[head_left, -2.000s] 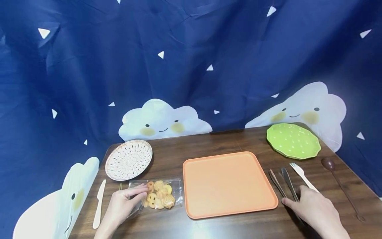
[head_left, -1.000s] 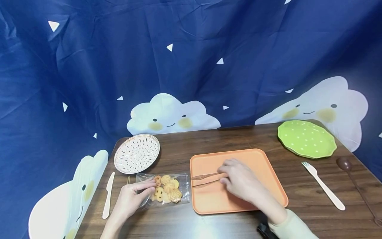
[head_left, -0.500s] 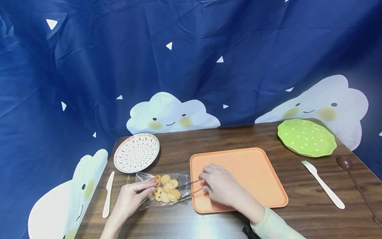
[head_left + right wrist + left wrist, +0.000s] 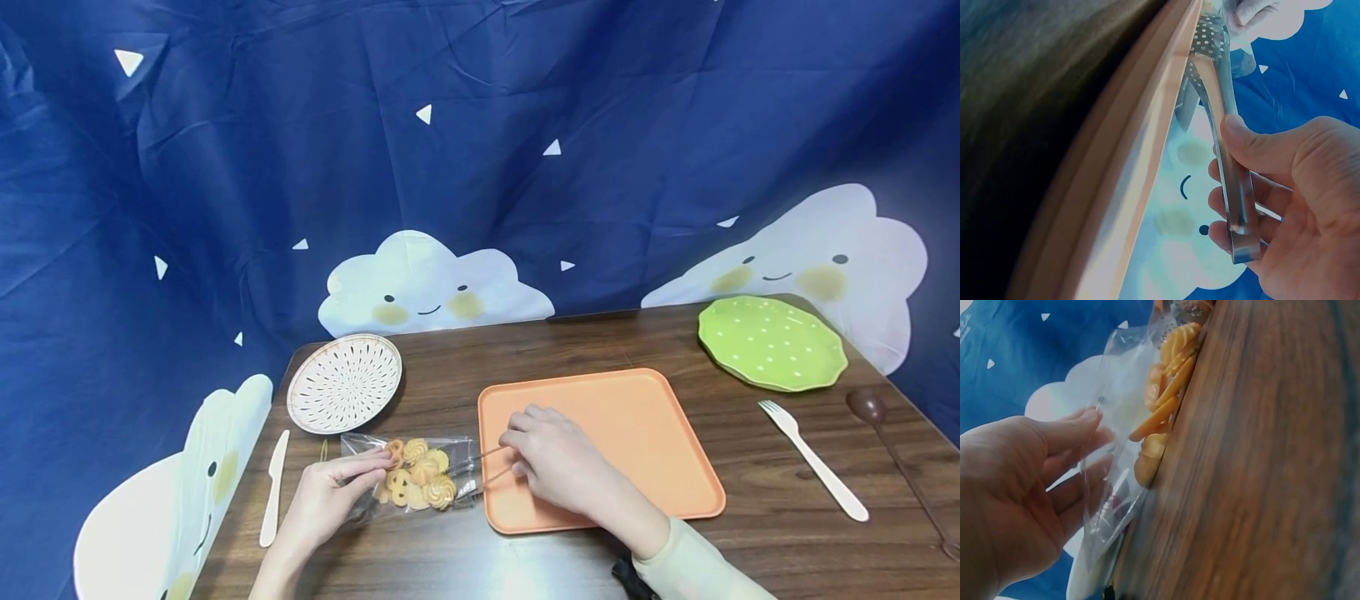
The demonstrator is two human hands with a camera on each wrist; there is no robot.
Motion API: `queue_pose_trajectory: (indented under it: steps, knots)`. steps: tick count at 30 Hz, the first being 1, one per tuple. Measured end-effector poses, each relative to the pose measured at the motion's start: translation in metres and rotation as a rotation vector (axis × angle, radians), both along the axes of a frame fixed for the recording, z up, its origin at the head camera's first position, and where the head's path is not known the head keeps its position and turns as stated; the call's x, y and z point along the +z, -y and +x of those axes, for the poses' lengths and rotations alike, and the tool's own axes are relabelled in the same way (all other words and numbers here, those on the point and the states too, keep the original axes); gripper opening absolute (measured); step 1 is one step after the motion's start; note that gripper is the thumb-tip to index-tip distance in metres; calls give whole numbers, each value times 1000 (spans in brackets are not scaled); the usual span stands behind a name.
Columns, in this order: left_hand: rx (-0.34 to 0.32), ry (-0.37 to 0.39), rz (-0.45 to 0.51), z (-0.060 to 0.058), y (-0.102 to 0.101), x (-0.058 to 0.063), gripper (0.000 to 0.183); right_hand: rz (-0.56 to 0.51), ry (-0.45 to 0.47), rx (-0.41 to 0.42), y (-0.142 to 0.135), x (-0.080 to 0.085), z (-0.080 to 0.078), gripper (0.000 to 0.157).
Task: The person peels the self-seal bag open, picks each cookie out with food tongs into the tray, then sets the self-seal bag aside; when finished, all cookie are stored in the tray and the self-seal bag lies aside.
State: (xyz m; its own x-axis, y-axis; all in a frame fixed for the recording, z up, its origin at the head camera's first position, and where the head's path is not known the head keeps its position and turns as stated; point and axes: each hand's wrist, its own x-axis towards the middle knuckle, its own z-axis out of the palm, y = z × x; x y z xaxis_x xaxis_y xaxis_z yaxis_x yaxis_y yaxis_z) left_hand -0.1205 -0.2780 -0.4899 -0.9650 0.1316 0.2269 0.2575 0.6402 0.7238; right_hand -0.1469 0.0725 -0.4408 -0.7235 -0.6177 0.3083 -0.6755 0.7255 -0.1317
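Observation:
In the head view, a clear plastic bag of golden cookies lies left of the orange tray. My left hand pinches the bag's left part; in the left wrist view, thumb and fingers lie on either side of the film, with the cookies deeper inside. My right hand is over the tray's left half and grips metal tongs between thumb and fingers. The tongs point left, their perforated tips apart and at the bag's right end, close to the cookies.
A white patterned plate stands back left, with a pale knife in front of it. To the right are a green dotted plate, a white fork and a brown long-handled spoon. A blue cloud-print curtain hangs behind the table.
My right hand has lifted the tongs from the table right of the tray and carried them left to the bag. Lately the tips have drawn slightly back from the cookies. My left hand stays on the bag.

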Motion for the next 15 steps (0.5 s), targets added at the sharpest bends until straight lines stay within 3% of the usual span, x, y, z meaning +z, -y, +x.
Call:
queue_pose_trajectory:
  steps: [8, 15]
  knots:
    - [-16, 16, 48, 0, 3, -3, 17, 28, -35, 32, 6, -5, 3, 25]
    - [8, 23, 23, 1, 4, -2, 17, -10, -60, 56, 6, -5, 1, 20]
